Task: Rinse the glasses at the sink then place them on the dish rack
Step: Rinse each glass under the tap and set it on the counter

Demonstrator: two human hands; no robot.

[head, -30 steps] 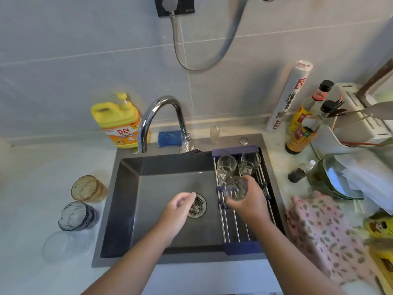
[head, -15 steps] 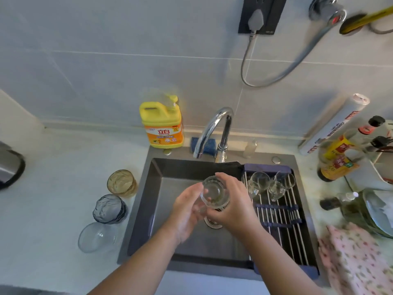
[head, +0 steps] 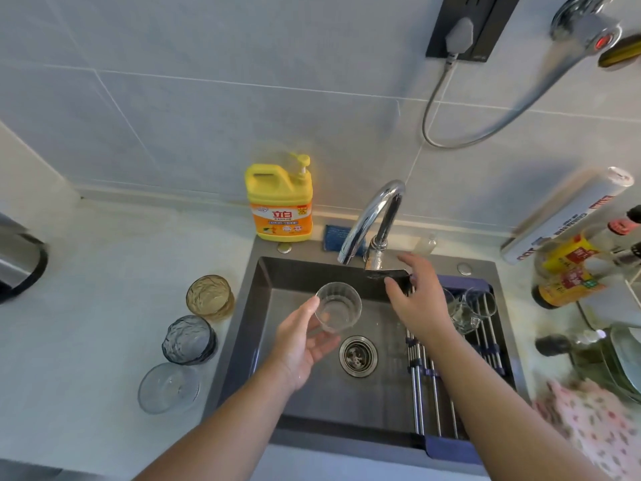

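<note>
Centre frame: my left hand point(head: 301, 352) fingers point(head: 326, 345) grip a glass point(head: 338, 310), right hand point(head: 418, 300) open by the faucet point(head: 374, 216); two racked glasses point(head: 463, 315), three counter glasses point(head: 189, 338) likely waiting.

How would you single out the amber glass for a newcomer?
Start at the sink; three glasses line the counter left of it. The amber glass is the farthest, nearest the yellow soap bottle. The grey glass and clear glass sit nearer; only it is golden-brown.
</note>
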